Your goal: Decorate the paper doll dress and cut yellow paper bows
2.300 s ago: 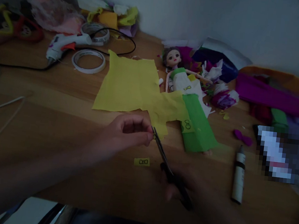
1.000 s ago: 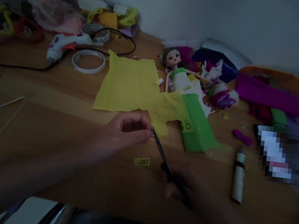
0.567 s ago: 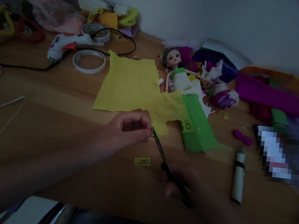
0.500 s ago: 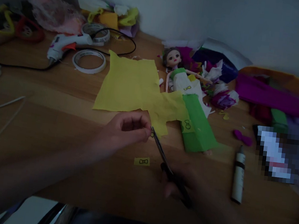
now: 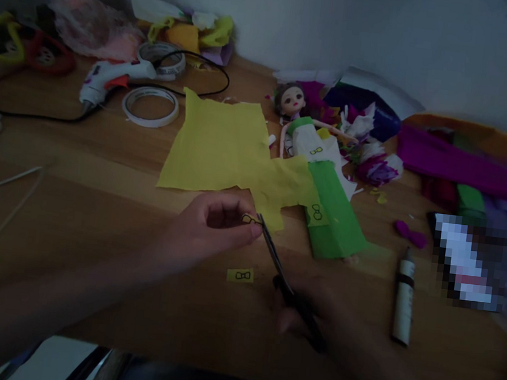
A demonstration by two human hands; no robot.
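Observation:
Between the thumb and fingers of my left hand (image 5: 217, 225) is a small yellow paper bow (image 5: 250, 219) outlined in black. My right hand (image 5: 308, 309) is closed round the handles of dark scissors (image 5: 273, 248), whose blade tips meet the bow's right end. Below, a yellow paper piece with a drawn bow (image 5: 241, 275) lies on the wooden table (image 5: 167, 308). Beyond my hands spreads a large yellow crepe paper sheet (image 5: 222, 147). Its right edge reaches a doll (image 5: 293, 100) in a white and green paper dress, with another yellow bow-marked piece (image 5: 318, 213) on the skirt.
A marker (image 5: 404, 302), a purple bow (image 5: 409, 233) and a pixelated, phone-like object (image 5: 467, 263) lie at right. Back left are a glue gun (image 5: 115, 76) with a black cord, tape rolls (image 5: 150, 107) and scissors with red handles (image 5: 49, 56). Coloured paper (image 5: 462, 165) is heaped at far right.
The small yellow bow has turned up between my left fingers, showing more of its outline. My left thumb has shifted slightly right. My right hand and scissors stay almost in place.

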